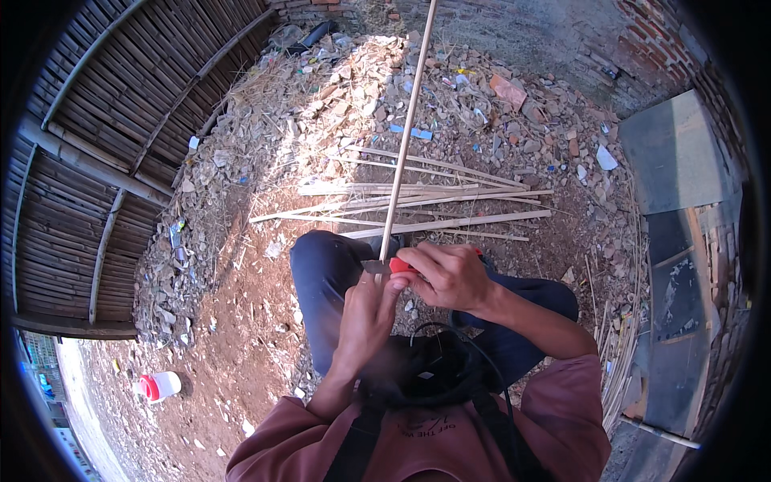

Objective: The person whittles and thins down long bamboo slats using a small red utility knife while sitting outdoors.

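A long, pale bamboo strip runs from my lap up past the top of the view. My left hand is closed around its near end, thumb raised beside the blade. My right hand grips the red handle of a knife, whose short, dark blade points left and lies across the strip just above my left thumb. How deep the edge sits in the bamboo cannot be made out. Beyond my knees, several split bamboo strips lie in a loose pile on the dirt.
Rubble and litter spread toward the far wall. A bamboo fence stands at the left. A white jug with a red lid is on the ground, lower left. Dark boards and thin strips line the right side.
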Demonstrator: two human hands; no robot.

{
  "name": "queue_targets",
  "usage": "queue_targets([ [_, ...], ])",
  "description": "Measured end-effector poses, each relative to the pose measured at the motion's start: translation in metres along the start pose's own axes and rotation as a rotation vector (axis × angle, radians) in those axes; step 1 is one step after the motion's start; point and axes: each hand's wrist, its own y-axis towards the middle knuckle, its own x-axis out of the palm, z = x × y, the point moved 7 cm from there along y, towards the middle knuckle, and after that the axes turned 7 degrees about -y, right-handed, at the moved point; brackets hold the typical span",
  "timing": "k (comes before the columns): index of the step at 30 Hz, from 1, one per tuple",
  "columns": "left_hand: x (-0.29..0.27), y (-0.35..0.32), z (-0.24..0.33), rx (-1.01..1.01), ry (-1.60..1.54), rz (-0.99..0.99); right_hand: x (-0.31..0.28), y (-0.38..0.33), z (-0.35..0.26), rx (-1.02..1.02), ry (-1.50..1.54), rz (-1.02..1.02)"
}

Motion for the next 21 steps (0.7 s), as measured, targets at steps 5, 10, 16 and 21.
queue_targets([
  [5,0.001,0.002,0.001,-0.041,0.055,-0.017,-0.002,0.001,0.000,0.001,-0.019,0.030],
  [10,0.000,0.003,0.002,-0.031,0.078,0.011,-0.002,0.001,0.002,0.021,-0.030,0.030],
  [16,-0.001,0.003,0.007,-0.048,0.108,-0.022,-0.002,0.002,0.003,0.016,-0.041,0.017],
  [21,-0.001,0.001,0.002,-0.058,0.110,-0.009,-0.008,0.008,0.012,0.049,-0.029,0.050],
])
